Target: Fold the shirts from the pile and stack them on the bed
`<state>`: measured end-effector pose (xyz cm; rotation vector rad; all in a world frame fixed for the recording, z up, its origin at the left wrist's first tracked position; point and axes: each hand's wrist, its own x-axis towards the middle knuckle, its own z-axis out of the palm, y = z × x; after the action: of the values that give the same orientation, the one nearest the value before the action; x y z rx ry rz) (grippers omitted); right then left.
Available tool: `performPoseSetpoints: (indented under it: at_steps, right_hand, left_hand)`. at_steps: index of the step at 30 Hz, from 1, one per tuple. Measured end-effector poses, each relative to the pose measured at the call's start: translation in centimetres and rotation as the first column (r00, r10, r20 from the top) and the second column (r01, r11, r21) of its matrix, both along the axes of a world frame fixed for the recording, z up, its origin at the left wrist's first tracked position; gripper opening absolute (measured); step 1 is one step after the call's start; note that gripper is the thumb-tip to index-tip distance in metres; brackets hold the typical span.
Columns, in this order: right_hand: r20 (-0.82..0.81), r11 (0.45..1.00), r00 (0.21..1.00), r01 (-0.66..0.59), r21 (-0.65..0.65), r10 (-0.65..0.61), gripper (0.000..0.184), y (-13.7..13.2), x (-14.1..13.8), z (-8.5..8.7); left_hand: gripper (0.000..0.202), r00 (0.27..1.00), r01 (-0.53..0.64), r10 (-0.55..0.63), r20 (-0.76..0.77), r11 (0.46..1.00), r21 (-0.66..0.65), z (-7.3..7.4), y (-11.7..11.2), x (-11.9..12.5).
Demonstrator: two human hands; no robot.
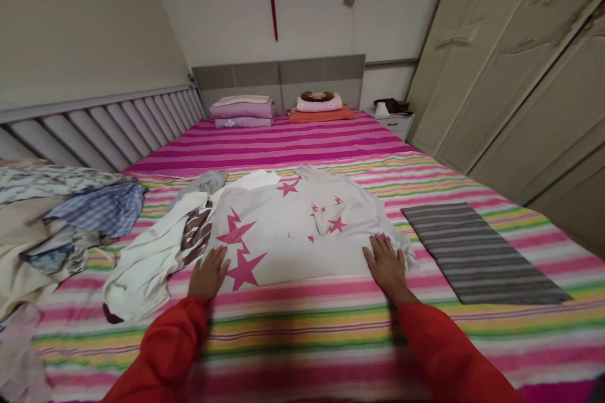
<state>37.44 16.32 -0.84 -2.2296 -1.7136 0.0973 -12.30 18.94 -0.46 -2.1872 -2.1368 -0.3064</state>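
A white garment with pink stars lies spread across the striped bed, its near edge folded into a straight band and its far part wrinkled. On the garment's left end rests my left hand, palm down, fingers apart. My right hand presses flat on the right end with its fingers spread. Neither hand grips the cloth. Beside my left hand lies a crumpled white garment with a brown patterned part. To the right of my right hand is a flat grey striped cloth.
A heap of clothes lies along the left side by the bed rail. Folded purple bedding and a pillow with a brown top stand near the headboard. A wardrobe lines the right side.
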Motion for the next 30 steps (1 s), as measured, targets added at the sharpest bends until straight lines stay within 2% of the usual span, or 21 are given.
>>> performPoseSetpoints:
  at_steps: [2,3,6,7,9,12,15,18,21,26,28,30]
  right_hand:
    - [-0.051,0.996,0.996,-0.077,0.041,0.079,0.055,-1.0,0.7,-0.1]
    - [-0.058,0.986,0.986,-0.151,0.075,0.156,0.055,-1.8,1.3,-0.2]
    - [0.005,0.913,0.92,-0.39,0.121,0.393,0.058,-4.1,3.4,-0.8]
    - [0.035,0.894,0.9,-0.436,0.102,0.434,0.06,-4.6,4.1,-0.9]
    - [0.087,0.888,0.887,-0.458,0.037,0.453,0.065,-4.9,5.3,-0.7]
    - [0.178,0.898,0.88,-0.432,-0.081,0.44,0.07,-3.7,5.8,0.2]
    - [0.286,0.909,0.864,-0.377,-0.176,0.414,0.073,-2.1,4.7,1.2]
    - [0.367,0.932,0.86,-0.29,-0.219,0.354,0.067,-1.1,3.2,1.8]
    - [0.38,0.929,0.853,-0.286,-0.234,0.359,0.061,-0.9,2.6,2.4]
    - [0.344,0.886,0.82,-0.389,-0.253,0.458,0.06,-2.7,4.4,3.2]
    - [0.339,0.862,0.792,-0.455,-0.224,0.507,0.064,-4.5,5.4,2.6]
    - [0.346,0.844,0.771,-0.51,-0.167,0.535,0.068,-6.6,6.4,1.2]
  left_hand:
    - [0.051,1.0,-0.026,0.026,0.005,1.0,-0.005,0.4,-1.3,-0.9]
    - [0.051,1.0,0.0,0.0,0.003,1.0,0.008,0.3,-2.2,-0.9]
    - [0.051,0.969,0.245,-0.243,-0.037,0.968,0.051,-0.5,-5.1,-0.5]
    - [0.05,0.947,0.318,-0.316,-0.054,0.947,0.05,-0.8,-5.8,-0.3]
    - [0.051,0.927,0.369,-0.366,-0.076,0.929,0.027,-1.3,-6.7,0.1]
    - [0.059,0.948,0.301,-0.302,-0.104,0.953,-0.019,-1.2,-6.1,1.0]
    - [0.064,0.963,0.226,-0.232,-0.137,0.972,-0.061,-0.6,-4.5,2.1]
    - [0.063,0.974,0.145,-0.153,-0.166,0.988,-0.06,-0.1,-3.5,3.1]
    - [0.062,0.981,0.085,-0.091,-0.172,0.995,-0.044,0.4,-3.2,3.6]
    - [0.067,0.979,0.098,-0.118,-0.168,0.987,-0.126,1.5,-4.5,2.6]
    - [0.071,0.971,0.154,-0.176,-0.161,0.978,-0.142,1.4,-5.9,1.7]
    - [0.075,0.962,0.205,-0.226,-0.153,0.969,-0.139,0.7,-7.6,0.7]
